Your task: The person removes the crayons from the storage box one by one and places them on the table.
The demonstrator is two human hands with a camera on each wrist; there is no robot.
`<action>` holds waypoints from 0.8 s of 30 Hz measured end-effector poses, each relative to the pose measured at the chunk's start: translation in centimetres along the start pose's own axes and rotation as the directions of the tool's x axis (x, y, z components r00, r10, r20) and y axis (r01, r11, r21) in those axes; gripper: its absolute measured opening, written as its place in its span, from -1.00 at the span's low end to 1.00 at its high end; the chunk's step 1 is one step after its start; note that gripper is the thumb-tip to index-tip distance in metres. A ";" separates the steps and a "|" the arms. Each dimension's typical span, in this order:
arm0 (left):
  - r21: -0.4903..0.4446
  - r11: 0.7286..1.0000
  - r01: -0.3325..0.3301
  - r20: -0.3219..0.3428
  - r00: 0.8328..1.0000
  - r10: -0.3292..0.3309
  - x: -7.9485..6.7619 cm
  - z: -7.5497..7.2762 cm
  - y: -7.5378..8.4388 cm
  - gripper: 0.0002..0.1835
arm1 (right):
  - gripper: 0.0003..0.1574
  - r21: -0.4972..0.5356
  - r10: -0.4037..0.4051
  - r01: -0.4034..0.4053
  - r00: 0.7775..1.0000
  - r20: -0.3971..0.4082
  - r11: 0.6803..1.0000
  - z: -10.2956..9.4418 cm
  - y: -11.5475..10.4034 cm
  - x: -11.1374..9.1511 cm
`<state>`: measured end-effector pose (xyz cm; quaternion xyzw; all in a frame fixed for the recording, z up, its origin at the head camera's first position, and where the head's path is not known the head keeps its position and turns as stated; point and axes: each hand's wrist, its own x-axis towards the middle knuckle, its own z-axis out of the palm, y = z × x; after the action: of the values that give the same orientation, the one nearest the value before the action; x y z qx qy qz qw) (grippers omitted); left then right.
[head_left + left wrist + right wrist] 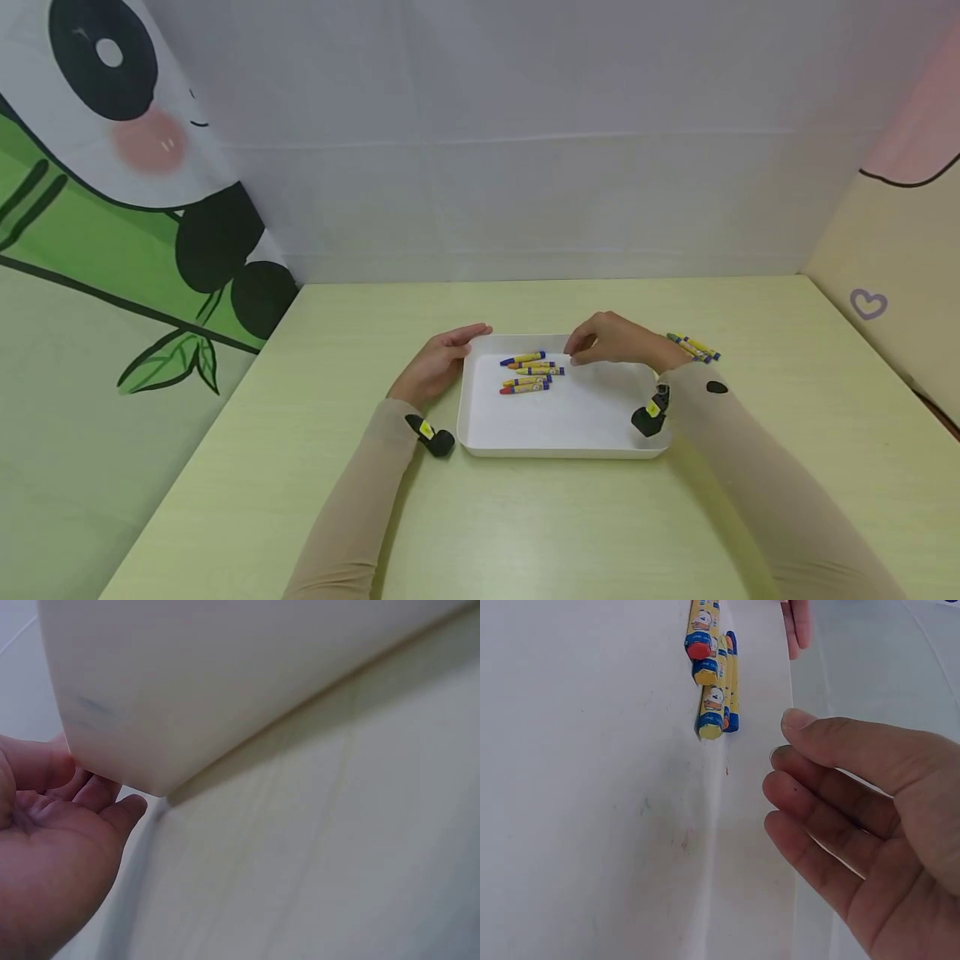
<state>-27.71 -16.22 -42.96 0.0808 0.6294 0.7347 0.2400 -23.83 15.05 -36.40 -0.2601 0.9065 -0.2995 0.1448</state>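
A white tray [570, 425] lies on the table, with several crayons [525, 381] in yellow wrappers grouped in its left half. Red, orange and blue tips show among them. My left hand [430, 371] holds the tray's far left corner, its thumb at the left side and its fingers behind the far edge. In the left wrist view, that hand [60, 847] touches the tray's outer wall [187, 682]. Over the far side of the tray, right of the crayons, is my right hand [617, 339]. Nothing shows between its loosely bent fingers [817, 862] in the right wrist view.
More crayons [701, 347], one with a green tip, lie on the table beyond my right wrist. A pale wooden tabletop [480, 533] surrounds the tray. Behind it hangs a white cloth [525, 208], with printed panels at both sides.
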 end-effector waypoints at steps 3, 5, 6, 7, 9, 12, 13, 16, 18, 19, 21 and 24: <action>-0.001 1.000 0.001 -0.008 1.000 -0.001 0.1 0.1 0.1 -0.50 | -0.75 0.002 0.017 -0.017 1.000 0.014 1.000 0.2 0.1 0.6; 0.001 1.000 0.006 -0.017 1.000 -0.006 0.2 0.2 0.1 -0.51 | -0.76 0.002 0.034 -0.034 0.999 0.023 0.999 0.3 0.1 0.9; -0.001 1.000 0.008 -0.022 1.000 -0.008 0.3 0.2 0.1 -0.51 | -0.77 0.003 0.040 -0.040 0.999 0.028 0.999 0.3 0.2 1.1; 0.002 1.000 0.008 -0.024 1.000 -0.008 0.3 0.2 0.2 -0.51 | -0.77 0.000 0.044 -0.044 0.998 0.033 0.999 0.4 0.2 1.2; 0.001 1.000 0.011 -0.031 0.999 -0.011 0.4 0.3 0.2 -0.51 | -0.78 -0.007 0.047 -0.047 0.998 0.038 0.999 0.5 0.4 1.6; 0.003 1.000 0.009 -0.030 0.999 -0.009 0.5 0.3 0.2 -0.51 | -0.80 -0.016 0.032 -0.031 0.999 0.042 0.999 0.6 0.8 2.0; 0.002 1.000 0.008 -0.032 0.999 -0.008 0.6 0.3 0.2 -0.51 | -0.81 -0.019 0.027 -0.027 0.999 0.043 0.999 0.7 0.9 2.1; -0.002 1.000 0.006 -0.038 0.999 -0.006 0.7 0.4 0.2 -0.51 | -0.82 -0.021 0.018 -0.017 0.999 0.051 1.000 0.7 1.1 2.4; -0.002 1.000 0.001 -0.038 0.999 -0.001 0.8 0.5 0.3 -0.51 | -0.84 -0.021 0.021 -0.020 0.998 0.058 1.000 0.7 1.1 2.6; -0.007 1.000 0.001 -0.039 0.999 -0.001 0.8 0.5 0.3 -0.51 | -0.84 -0.022 0.026 -0.025 0.998 0.060 0.999 0.7 1.1 2.7; -0.008 1.000 -0.005 -0.034 0.999 0.005 0.9 0.6 0.4 -0.51 | -0.86 -0.024 0.034 -0.032 0.997 0.063 0.999 0.6 1.1 2.9; -0.009 1.000 -0.014 -0.028 1.000 0.013 1.0 0.6 0.4 -0.50 | -0.88 -0.029 0.043 -0.041 0.997 0.065 0.999 0.5 1.0 3.1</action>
<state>-28.42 -15.26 -42.60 0.0738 0.6286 0.7403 0.2267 -26.54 13.81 -37.74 -0.2526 0.9106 -0.2750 0.1772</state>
